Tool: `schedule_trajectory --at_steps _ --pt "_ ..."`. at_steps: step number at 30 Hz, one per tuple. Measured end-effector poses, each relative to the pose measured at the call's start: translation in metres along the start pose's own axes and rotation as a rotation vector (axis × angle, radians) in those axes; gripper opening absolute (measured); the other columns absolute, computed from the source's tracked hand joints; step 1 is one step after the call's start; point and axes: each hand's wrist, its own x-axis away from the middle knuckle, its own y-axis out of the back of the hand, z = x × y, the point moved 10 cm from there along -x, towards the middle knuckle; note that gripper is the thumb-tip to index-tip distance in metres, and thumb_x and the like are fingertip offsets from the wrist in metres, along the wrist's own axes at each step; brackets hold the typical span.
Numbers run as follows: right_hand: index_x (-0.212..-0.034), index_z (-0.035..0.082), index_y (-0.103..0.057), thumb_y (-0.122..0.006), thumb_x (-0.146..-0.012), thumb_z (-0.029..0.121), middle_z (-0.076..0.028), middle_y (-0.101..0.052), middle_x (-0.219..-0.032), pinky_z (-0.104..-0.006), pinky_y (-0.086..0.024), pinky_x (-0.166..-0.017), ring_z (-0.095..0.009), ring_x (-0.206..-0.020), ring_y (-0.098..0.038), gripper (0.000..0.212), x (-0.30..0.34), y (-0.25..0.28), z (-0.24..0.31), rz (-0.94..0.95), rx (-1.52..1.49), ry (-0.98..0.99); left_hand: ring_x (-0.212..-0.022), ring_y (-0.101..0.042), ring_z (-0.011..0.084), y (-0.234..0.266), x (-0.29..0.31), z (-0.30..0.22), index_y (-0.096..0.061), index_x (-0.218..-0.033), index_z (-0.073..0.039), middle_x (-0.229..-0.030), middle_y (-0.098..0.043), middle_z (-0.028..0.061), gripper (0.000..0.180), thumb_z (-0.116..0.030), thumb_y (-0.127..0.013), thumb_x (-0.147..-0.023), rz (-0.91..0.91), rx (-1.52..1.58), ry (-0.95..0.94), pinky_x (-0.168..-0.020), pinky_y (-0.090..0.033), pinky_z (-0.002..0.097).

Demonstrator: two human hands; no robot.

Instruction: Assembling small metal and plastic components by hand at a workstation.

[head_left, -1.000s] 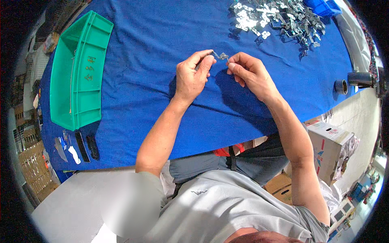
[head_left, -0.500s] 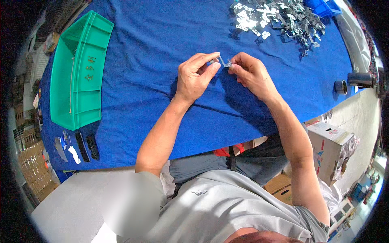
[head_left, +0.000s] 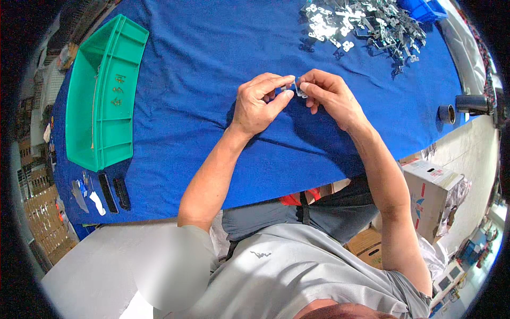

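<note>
Between my two hands, above the blue cloth, is a small bent metal bracket [head_left: 302, 93]. My right hand [head_left: 330, 94] pinches it between thumb and fingers. The thumb and forefinger of my left hand [head_left: 259, 102] close in from the other side, at the bracket's left edge; the fingertips hide much of the piece. A heap of similar shiny metal brackets [head_left: 380, 29] lies at the far right of the table, several of them scattered along its near edge.
On the left stands a green plastic bin [head_left: 139, 50]. Two black strips [head_left: 108, 194] and small tools lie near the front left corner. A blue tray [head_left: 433, 9] is behind the heap. At the right edge sits a dark cylinder [head_left: 447, 114]; a cardboard box [head_left: 422, 199] stands below.
My left hand has shifted slightly right, bringing the fingertips of both hands closer together. The bracket has turned between them and shows less of its length.
</note>
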Motion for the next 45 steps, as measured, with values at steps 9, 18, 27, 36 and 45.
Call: schedule_trajectory --at_steps 9,18,27,36,45 --pt "-0.106 0.004 -0.060 -0.057 -0.102 0.025 0.000 -0.061 -0.081 -0.0214 -0.040 -0.052 -0.006 -0.063 -0.050 0.021 0.003 0.020 0.011 -0.217 -0.116 0.112 -0.063 -0.059 0.0073 0.003 0.002 0.012 -0.074 -0.110 -0.005 -0.089 -0.073 0.0060 0.023 -0.011 -0.073 -0.088 -0.043 0.052 0.078 -0.056 -0.049 0.0244" --pt "-0.100 0.003 -0.064 -0.059 -0.101 0.023 0.001 -0.063 -0.082 -0.0235 -0.046 -0.060 -0.006 -0.067 -0.053 0.021 0.005 0.001 0.011 -0.079 0.059 0.047 -0.061 -0.061 0.0071 0.007 0.006 0.038 -0.070 -0.113 0.000 -0.085 -0.074 0.0052 0.028 -0.023 -0.065 -0.099 -0.118 0.198 0.342 -0.056 -0.051 0.0241" --pt "-0.100 0.001 -0.064 -0.061 -0.098 0.021 -0.002 -0.066 -0.080 -0.0260 -0.048 -0.061 -0.008 -0.068 -0.057 0.020 0.006 0.006 0.011 -0.117 0.203 0.072 -0.063 -0.062 0.0080 0.006 0.007 0.033 -0.071 -0.111 0.000 -0.084 -0.073 0.0067 0.025 -0.020 -0.068 -0.096 -0.104 0.171 0.297 -0.057 -0.050 0.0246" --pt "-0.107 0.002 -0.063 -0.059 -0.098 0.018 -0.002 -0.065 -0.084 -0.0261 -0.051 -0.063 -0.009 -0.069 -0.058 0.019 0.005 0.007 0.003 -0.107 0.143 0.013 -0.093 -0.066 0.0122 0.001 0.004 0.016 -0.072 -0.117 -0.002 -0.103 -0.071 0.0076 0.026 -0.006 -0.070 -0.092 0.003 0.079 0.132 -0.079 -0.052 0.0244" --pt "-0.114 0.001 -0.062 -0.058 -0.101 0.022 -0.003 -0.062 -0.086 -0.0252 -0.052 -0.065 -0.009 -0.073 -0.058 0.026 0.004 0.001 0.005 -0.014 -0.070 0.006 -0.086 -0.066 0.0104 -0.001 0.002 0.007 -0.074 -0.114 -0.004 -0.102 -0.072 0.0071 0.027 -0.005 -0.072 -0.087 0.030 0.018 0.077 -0.072 -0.051 0.0227"
